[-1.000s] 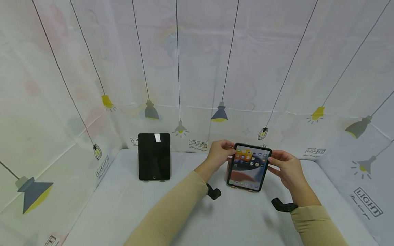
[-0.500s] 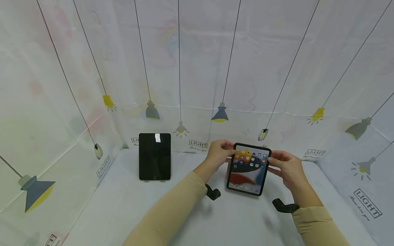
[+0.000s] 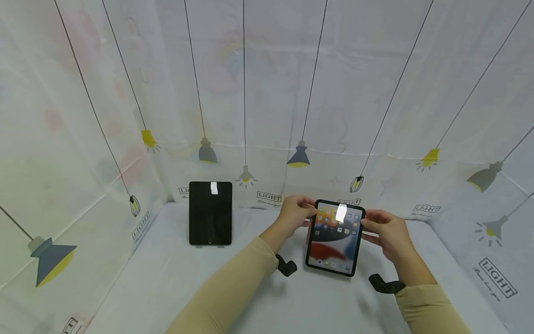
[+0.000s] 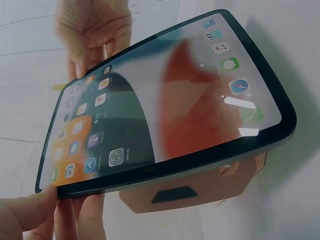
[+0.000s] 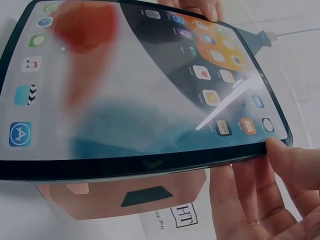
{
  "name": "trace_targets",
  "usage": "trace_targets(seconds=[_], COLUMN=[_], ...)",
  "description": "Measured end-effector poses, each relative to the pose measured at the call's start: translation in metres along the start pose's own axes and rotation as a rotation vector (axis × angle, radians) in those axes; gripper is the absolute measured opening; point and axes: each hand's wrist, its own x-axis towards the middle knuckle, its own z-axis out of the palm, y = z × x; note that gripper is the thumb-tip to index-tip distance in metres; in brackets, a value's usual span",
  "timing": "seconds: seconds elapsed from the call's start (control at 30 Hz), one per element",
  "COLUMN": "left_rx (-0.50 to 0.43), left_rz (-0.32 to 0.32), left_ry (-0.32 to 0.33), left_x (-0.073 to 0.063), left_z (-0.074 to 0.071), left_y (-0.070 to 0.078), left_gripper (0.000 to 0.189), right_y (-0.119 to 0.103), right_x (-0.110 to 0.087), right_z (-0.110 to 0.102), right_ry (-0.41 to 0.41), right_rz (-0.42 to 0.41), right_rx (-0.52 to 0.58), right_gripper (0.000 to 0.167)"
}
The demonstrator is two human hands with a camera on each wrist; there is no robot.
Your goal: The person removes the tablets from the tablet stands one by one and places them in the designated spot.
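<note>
The left hand (image 3: 295, 212) and the right hand (image 3: 387, 230) hold the lit tablet (image 3: 335, 243) between them, each pinching a side near an upper corner, its thumb in front and its fingers behind. Neither hand is spread wider than the tablet's thin edge needs. The head view gives the whole tablet, its top leaning slightly toward the right hand's side and a patch of glare between the hands. Only the wrist views plainly show the stand (image 4: 227, 186), rose-coloured with a dark trapezoid patch, behind the tablet and between the hands; whether the two touch I cannot tell. The left wrist view catches the stand beyond the left hand's curled fingers, while the right wrist view adds a long glare streak near the right thumb and printed letters (image 5: 186, 215) just beside the right hand's fingers. Only the head view takes in the dark tablet (image 3: 210, 215), standing upright well apart to the left of the left hand, the white surface (image 3: 167, 283) below both hands, and most of the lamp-printed backdrop (image 3: 271, 97) beyond them.
</note>
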Motion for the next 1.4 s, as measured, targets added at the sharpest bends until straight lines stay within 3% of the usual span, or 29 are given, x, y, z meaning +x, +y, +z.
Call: trace_targets(seconds=[0.43,1.4], left_rx=[0.035,-0.024], left_rz=[-0.043,-0.133], left_ry=[0.011,-0.026], left_x=[-0.013,-0.038], left_z=[-0.001,-0.006], left_y=[-0.006,-0.031], left_gripper=[0.011,0.011], right_y=[0.004,0.02], right_x=[-0.007,-0.035], right_z=[0.001,0.008], right_ry=[-0.026,-0.043], right_rz=[0.057,0.162], right_rx=[0.012,-0.054], right_gripper=[0.026,0.04])
